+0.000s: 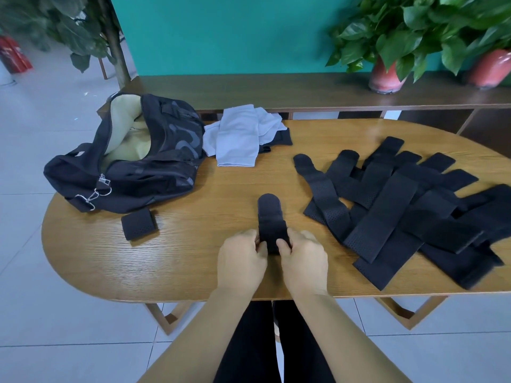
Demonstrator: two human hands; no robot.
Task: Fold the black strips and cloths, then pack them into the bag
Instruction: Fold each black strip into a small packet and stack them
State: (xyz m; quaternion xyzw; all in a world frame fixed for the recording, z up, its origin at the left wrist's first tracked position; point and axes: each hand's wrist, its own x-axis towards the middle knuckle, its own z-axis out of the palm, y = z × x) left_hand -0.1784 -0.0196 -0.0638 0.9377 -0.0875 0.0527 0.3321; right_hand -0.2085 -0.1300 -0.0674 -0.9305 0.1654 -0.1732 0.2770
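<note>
A black strip [269, 214] lies in front of me on the oval wooden table [193, 252], its near end rolled or folded up. My left hand [242, 258] and my right hand [302, 258] pinch that folded end from either side. One folded black strip [139, 224] sits to the left, just in front of the black bag [154, 167]. The bag lies at the table's left end with its zip open and its pale lining showing. A heap of several unfolded black strips [401, 205] covers the right part of the table. Pale grey cloths [240, 136] lie behind, over a black cloth [284, 136].
A dark wooden bench [276, 89] stands behind the table against a teal wall, with two potted plants [387, 70] in pink pots on its right end. The near table edge runs just below my wrists. Tiled floor lies all around.
</note>
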